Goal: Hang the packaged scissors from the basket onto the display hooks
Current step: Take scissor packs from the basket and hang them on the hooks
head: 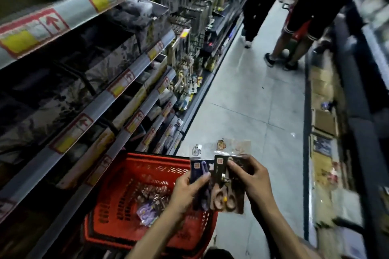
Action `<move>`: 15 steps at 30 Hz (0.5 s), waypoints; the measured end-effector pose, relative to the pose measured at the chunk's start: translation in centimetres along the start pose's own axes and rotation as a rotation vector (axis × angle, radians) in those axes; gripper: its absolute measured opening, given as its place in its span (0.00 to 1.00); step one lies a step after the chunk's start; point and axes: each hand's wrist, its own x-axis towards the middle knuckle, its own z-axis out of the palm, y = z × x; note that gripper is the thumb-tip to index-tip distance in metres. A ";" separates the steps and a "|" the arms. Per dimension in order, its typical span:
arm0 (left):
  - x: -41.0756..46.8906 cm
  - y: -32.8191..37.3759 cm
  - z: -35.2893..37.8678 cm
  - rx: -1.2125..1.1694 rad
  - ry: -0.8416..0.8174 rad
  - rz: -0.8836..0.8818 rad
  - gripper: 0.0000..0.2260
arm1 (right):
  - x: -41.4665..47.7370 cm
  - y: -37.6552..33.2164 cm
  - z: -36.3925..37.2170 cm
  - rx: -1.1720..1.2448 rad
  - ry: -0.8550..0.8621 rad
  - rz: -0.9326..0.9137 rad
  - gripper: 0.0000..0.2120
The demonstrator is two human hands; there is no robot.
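The red basket (117,187) on the floor holds more scissors packs (150,202). Above its right rim, the left hand (188,192) has its fingers clamped on a purple pack (200,171); the right hand (251,182) pinches a brown pack (228,197) just beside it. Both packs run lengthwise away from the person, handles nearest

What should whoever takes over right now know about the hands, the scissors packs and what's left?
Left hand grips a purple-handled scissors pack.
Right hand pinches a brown-handled scissors pack.
Both packs are held above the right side of the red basket; more packs lie inside it.
The hanging display is ahead along the left shelving, blurred.
Done: two packs in hand.
Left: hang these two, then the ones in the basket.
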 end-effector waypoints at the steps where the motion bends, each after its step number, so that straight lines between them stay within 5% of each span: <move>1: -0.2 -0.1 -0.5 0.014 -0.024 -0.003 0.12 | -1.0 0.2 -0.3 0.008 0.052 0.009 0.05; 3: -0.7 -0.4 -1.6 0.114 -0.070 0.021 0.03 | -3.7 1.1 -1.2 0.017 0.156 0.033 0.04; 15: -5.3 -6.1 -0.5 0.477 -0.419 0.008 0.03 | -24.0 8.9 -5.9 0.237 0.797 0.342 0.06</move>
